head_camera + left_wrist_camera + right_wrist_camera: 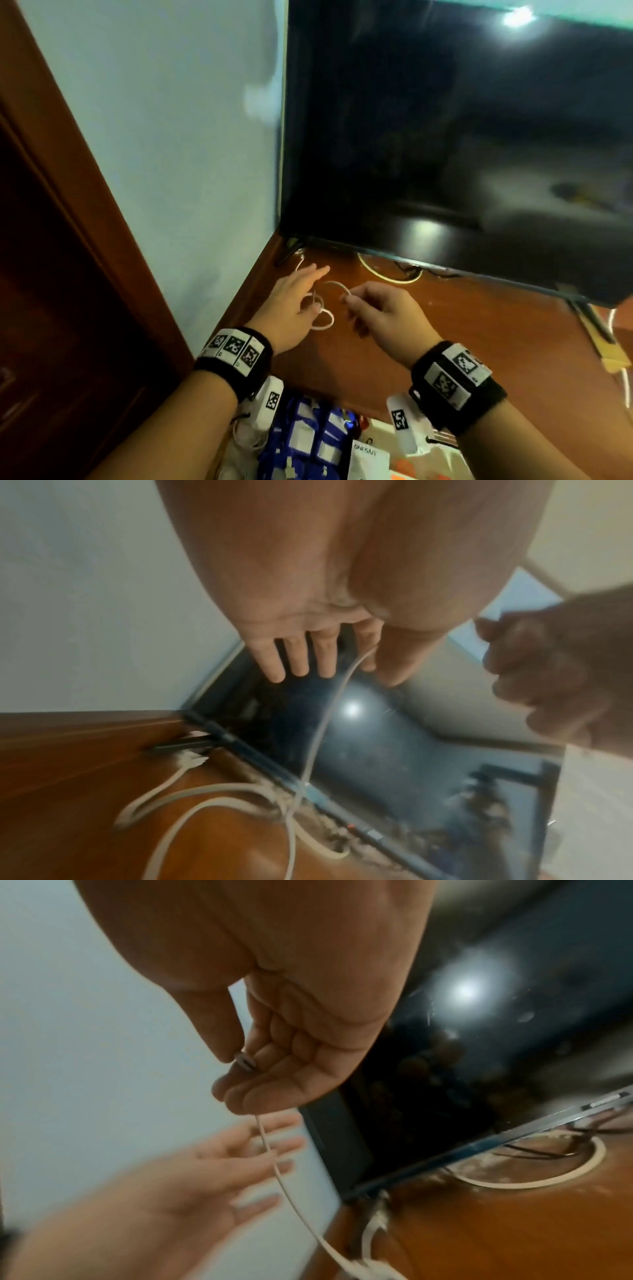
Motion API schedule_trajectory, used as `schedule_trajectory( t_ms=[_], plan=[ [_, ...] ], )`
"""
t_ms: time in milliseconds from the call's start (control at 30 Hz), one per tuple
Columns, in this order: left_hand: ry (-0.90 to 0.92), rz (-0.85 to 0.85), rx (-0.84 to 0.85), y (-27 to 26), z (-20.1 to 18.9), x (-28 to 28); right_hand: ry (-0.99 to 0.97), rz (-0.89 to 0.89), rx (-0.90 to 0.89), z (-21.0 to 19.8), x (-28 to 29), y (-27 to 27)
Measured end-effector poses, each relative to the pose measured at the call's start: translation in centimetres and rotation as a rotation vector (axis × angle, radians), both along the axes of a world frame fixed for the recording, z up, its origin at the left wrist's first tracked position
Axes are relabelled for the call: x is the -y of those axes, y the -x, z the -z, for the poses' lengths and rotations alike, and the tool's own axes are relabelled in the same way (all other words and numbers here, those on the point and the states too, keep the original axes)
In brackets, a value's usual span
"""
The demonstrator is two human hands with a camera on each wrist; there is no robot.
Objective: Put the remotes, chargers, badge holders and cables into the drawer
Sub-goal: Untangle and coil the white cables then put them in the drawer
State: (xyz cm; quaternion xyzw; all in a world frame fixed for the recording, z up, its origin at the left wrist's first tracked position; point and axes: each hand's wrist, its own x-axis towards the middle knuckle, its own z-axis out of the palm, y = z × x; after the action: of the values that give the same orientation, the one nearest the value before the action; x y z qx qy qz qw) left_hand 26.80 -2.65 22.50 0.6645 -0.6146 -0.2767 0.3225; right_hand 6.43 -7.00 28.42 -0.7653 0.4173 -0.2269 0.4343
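A thin white cable [323, 322] hangs between my two hands above the brown cabinet top [445, 342], its loose loops lying on the wood [205, 799]. My right hand [380, 311] pinches the metal plug end [245, 1061] between thumb and forefinger. From there the cable [274, 1161] drops past my left hand [294, 294]. That hand has straight, spread fingers [298, 658]. The cable [318, 737] runs up into the gap between its thumb and forefinger; I cannot tell whether it is gripped there. Blue badge holders [308, 438] and white chargers [250, 428] lie in the drawer below the cabinet's front edge.
A large black TV [445, 137] stands just behind my hands, its left foot [287, 253] near the wall. A ringed cable hole [387, 274] sits under the screen. A wooden door frame [68, 205] is at the left, another white cable [613, 322] at the far right.
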Motion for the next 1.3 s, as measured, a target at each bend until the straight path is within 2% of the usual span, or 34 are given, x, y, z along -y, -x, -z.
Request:
schedule_trajectory(
  t_ms=[67,200,333,400,533,667,800,900,967,1033,1133,1200,1233,1300],
  plan=[
    [0.01,0.036,-0.125,1.3,-1.6,1.5,-0.066,0.04,0.202,-3.0,0.0,1.0],
    [0.065,0.049,-0.507,4.3,-6.0,2.5,-0.166,0.066,0.482,-8.6,-0.1,3.0],
    [0.178,0.079,-0.741,6.7,-10.6,3.0,-0.209,-0.008,0.719,-13.6,-0.2,4.8],
    [0.274,0.09,-0.703,7.6,-12.2,3.5,-0.256,-0.065,0.837,-15.8,-0.6,5.7],
    [0.506,0.092,-0.466,9.3,-13.9,3.9,-0.278,-0.144,1.01,-19.1,-1.3,6.3],
    [0.559,0.213,-0.339,11.0,-14.2,3.7,-0.302,-0.162,1.172,-21.3,-1.0,6.6],
    [0.546,0.283,-0.194,12.4,-14.3,2.7,-0.235,-0.086,1.247,-22.5,-0.5,7.3],
    [0.422,0.368,-0.104,12.9,-14.6,2.2,-0.076,-0.001,1.188,-22.0,-0.1,7.8],
    [0.402,0.399,-0.034,12.9,-15.3,1.6,0.095,0.054,1.054,-21.0,0.1,7.9],
    [0.436,0.403,0.024,12.7,-16.7,0.8,0.333,0.137,0.773,-19.5,0.6,8.3],
    [0.514,0.403,0.169,11.6,-19.2,-0.3,0.607,0.199,0.187,-16.2,1.7,9.2],
    [0.552,0.36,0.229,10.5,-20.4,-0.5,0.552,0.184,-0.025,-14.5,1.5,9.7],
    [0.564,0.329,0.257,10.0,-20.9,-0.6,0.45,0.161,-0.038,-13.9,1.0,9.7],
    [0.574,0.276,0.293,9.2,-21.5,-0.3,0.216,0.114,0.073,-13.0,0.0,9.6]
  ],
)
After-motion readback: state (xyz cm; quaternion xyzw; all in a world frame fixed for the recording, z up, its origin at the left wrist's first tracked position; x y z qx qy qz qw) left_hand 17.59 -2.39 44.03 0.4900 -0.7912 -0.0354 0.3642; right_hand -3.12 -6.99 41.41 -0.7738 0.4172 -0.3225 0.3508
